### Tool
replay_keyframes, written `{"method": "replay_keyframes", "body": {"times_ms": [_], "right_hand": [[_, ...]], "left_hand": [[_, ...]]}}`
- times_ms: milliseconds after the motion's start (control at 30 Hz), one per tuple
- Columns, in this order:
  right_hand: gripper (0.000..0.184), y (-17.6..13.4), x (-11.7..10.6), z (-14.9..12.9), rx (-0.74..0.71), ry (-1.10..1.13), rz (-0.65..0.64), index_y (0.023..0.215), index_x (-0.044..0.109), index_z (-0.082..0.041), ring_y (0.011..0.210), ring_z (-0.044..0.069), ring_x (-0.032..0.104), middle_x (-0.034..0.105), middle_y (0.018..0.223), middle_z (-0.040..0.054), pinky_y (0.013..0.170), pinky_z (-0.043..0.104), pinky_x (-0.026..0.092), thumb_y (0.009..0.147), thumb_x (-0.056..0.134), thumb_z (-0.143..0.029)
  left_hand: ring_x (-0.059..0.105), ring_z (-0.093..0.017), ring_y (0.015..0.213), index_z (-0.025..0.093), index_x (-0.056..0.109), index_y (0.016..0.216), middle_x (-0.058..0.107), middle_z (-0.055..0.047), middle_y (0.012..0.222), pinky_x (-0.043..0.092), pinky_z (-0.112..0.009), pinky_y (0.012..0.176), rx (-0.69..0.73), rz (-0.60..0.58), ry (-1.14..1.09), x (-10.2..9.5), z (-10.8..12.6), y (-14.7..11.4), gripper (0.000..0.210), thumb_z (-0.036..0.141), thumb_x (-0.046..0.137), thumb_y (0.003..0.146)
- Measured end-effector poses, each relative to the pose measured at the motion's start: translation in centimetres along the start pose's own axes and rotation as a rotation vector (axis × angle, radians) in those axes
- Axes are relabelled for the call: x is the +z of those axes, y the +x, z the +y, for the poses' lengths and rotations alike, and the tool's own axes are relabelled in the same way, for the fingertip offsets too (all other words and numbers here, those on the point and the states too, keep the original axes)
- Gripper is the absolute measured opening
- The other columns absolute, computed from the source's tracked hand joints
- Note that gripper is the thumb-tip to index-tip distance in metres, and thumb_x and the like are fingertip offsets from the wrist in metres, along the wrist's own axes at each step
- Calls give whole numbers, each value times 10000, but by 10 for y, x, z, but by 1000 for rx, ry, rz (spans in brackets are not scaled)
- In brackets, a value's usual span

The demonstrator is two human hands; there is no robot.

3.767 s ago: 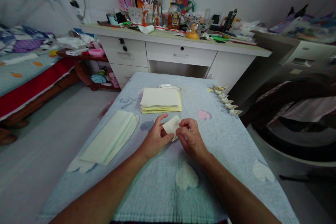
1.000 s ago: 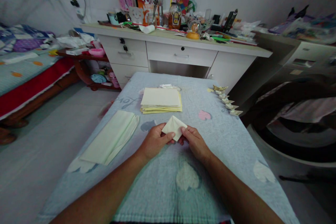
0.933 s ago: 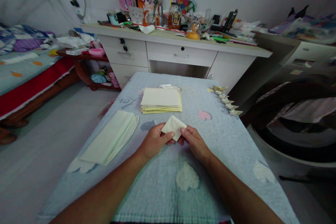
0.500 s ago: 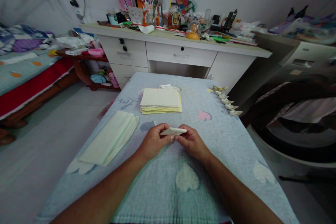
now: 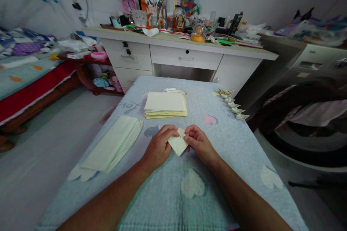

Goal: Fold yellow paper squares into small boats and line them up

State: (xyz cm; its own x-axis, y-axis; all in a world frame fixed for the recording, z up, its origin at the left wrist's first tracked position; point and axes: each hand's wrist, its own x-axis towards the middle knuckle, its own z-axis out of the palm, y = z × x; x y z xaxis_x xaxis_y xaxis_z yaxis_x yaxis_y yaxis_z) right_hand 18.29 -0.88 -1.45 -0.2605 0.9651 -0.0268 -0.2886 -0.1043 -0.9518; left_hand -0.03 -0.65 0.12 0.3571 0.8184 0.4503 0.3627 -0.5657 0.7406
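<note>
Between my two hands is a small piece of folded paper point(image 5: 178, 145), cream-coloured and diamond-shaped, one corner pointing toward me. My left hand point(image 5: 160, 145) grips its left side, fingers over the top edge. The fingertips of my right hand point(image 5: 200, 142) pinch its right side near the upper corner. Beyond the hands lies a stack of cream and yellow paper point(image 5: 166, 101). Left of my left hand rests a larger bundle of folded pale sheets point(image 5: 112, 143). A row of small folded paper boats point(image 5: 235, 108) lines the right edge of the cloth-covered table point(image 5: 225, 151).
A cluttered white desk point(image 5: 187, 57) stands behind the table, with a jar point(image 5: 179, 20) and an orange bag point(image 5: 151, 0) on it. At the right is a front-loading washing machine point(image 5: 306, 115). A bed point(image 5: 29, 75) is at the left.
The folded paper has turned from nearly edge-on to a flat diamond facing me. Both hands have shifted their grip, the right fingers now at its upper right.
</note>
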Motion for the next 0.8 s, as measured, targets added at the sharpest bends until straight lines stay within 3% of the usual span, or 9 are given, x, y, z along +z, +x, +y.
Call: {"method": "replay_keyframes", "body": {"times_ms": [200,333,433,533,800], "right_hand": [[201,1,-3,0,-91,-147,85,828,520,-204,531,74,440,492,671,-48,464,182,362,798,657,-349],[138,-2,-2,1,-151,-285,82,837,531,-198,594,90,450,495,712,-33,531,203,362,834,606,-314],[97,-4,0,2,-175,-386,66,842,531,-198,614,99,455,501,718,-30,563,214,361,851,568,-287],[70,-6,3,1,-162,-469,45,846,531,-199,612,108,459,506,709,-29,568,222,363,857,538,-268],[130,-6,6,-2,-333,-741,52,872,533,-209,802,154,508,531,859,1,709,259,391,775,620,-217]], "left_hand": [[542,-188,1133,192,631,973,601,-58,1156,401,-332,992,-120,-45,-295,-4,0,-1,433,-16,390,679],[635,-163,842,186,542,1092,649,-51,1003,488,-276,760,-396,-37,-611,-1,-1,0,287,157,514,808],[608,-128,744,181,550,1082,633,-41,1001,476,-242,688,-506,42,-597,4,-5,1,304,297,614,808],[600,-136,728,151,598,986,643,-33,850,463,-242,675,-537,-24,-582,8,-8,3,260,348,613,817],[566,-108,637,157,576,1007,606,17,727,419,-211,606,-543,3,-587,12,-4,3,254,260,639,784]]}}
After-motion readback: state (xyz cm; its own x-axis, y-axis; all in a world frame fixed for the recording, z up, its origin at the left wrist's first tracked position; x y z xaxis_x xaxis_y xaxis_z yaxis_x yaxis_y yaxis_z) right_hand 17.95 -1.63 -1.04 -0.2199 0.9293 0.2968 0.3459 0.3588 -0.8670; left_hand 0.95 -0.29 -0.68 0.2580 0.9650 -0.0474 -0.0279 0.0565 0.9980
